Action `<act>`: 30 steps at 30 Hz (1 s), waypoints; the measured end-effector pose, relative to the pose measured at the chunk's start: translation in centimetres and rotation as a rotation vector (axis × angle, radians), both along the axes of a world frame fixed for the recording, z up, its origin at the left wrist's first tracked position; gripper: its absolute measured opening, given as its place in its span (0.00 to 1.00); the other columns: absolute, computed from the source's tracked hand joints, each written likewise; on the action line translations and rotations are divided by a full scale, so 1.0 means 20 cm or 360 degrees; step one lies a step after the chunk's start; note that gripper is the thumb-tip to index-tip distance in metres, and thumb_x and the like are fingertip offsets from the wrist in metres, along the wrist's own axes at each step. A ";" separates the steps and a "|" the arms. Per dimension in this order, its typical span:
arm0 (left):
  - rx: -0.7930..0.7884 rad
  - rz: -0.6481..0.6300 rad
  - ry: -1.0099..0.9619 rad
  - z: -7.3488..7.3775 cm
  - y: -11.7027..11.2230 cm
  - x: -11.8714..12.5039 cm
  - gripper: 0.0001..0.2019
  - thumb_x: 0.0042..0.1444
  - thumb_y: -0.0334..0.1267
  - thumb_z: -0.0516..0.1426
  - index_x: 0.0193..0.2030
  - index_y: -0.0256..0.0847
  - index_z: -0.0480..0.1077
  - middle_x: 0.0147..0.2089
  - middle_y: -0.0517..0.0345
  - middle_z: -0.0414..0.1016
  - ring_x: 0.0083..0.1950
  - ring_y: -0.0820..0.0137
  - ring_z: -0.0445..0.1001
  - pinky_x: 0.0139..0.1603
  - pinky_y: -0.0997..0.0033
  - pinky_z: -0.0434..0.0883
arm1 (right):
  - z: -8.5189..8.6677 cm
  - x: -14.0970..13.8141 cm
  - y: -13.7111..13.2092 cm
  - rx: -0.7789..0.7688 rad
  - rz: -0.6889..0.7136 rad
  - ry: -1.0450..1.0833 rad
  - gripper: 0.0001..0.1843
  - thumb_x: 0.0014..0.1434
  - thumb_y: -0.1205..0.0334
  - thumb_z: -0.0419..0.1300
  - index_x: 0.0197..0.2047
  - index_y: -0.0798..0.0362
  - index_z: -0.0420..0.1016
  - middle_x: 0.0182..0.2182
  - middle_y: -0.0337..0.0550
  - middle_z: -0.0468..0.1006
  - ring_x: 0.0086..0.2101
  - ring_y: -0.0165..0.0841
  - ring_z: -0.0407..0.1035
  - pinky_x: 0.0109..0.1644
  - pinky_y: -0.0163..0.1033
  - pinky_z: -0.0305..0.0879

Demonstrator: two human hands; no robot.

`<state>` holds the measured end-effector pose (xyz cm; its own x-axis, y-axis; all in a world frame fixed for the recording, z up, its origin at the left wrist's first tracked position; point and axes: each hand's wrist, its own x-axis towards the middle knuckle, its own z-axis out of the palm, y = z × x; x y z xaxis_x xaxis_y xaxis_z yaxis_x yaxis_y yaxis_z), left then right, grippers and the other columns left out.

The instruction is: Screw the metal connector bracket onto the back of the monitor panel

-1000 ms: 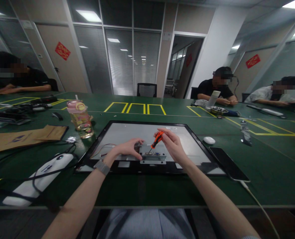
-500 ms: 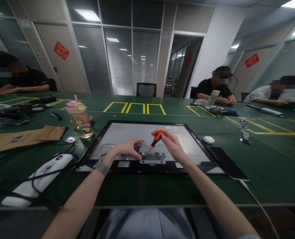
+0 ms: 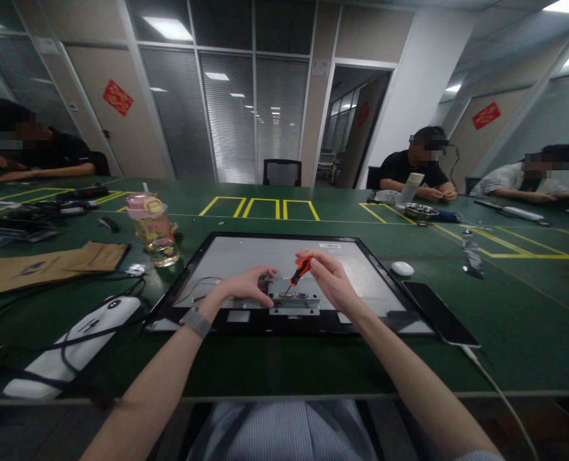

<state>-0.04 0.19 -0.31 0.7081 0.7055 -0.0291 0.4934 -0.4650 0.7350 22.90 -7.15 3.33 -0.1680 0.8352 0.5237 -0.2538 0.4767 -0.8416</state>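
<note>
Left hand (image 3: 246,285): centre of the frame, thumb and fingers curved apart in a wide C at the left end of the metal bracket (image 3: 295,305); cannot tell how firmly it grips. Grey watch (image 3: 197,323) on the wrist.
Right hand (image 3: 333,276): just right of centre, fingers closed on the handle of an orange and black screwdriver (image 3: 300,271).
Screwdriver: tilted, shaft running down and left to the bracket; tip too small to tell whether it sits in a screw.
Bracket: centre of the frame, near the lower edge of the panel (image 3: 236,251), connectors along it.
Panel: flat on the green table (image 3: 246,365), pale face up, black border; thin wires (image 3: 191,289) on its left part.
Left of frame: pink-lidded bottle (image 3: 152,224) upright near the panel; brown paper bag (image 3: 39,270); long white device (image 3: 75,349) at lower left, black cable across it.
Right of frame: small white case (image 3: 403,269); dark phone (image 3: 441,314) beside the panel, pale cable (image 3: 500,397) plugged in; metal bowl (image 3: 420,212) farther up.
Upper left and upper right: people seated at the table.
</note>
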 end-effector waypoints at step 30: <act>-0.0022 0.0017 0.0024 -0.01 0.00 -0.01 0.36 0.32 0.48 0.70 0.50 0.45 0.63 0.64 0.50 0.58 0.64 0.54 0.58 0.63 0.53 0.57 | 0.02 0.02 -0.02 0.0134 -0.0223 -0.0342 0.15 0.62 0.56 0.55 0.51 0.47 0.71 0.40 0.44 0.77 0.42 0.34 0.71 0.51 0.44 0.64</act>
<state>-0.17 0.25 -0.45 0.6999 0.7125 -0.0493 0.5094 -0.4496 0.7338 23.23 -7.49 3.82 -0.1685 0.8129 0.5574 -0.0005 0.5654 -0.8248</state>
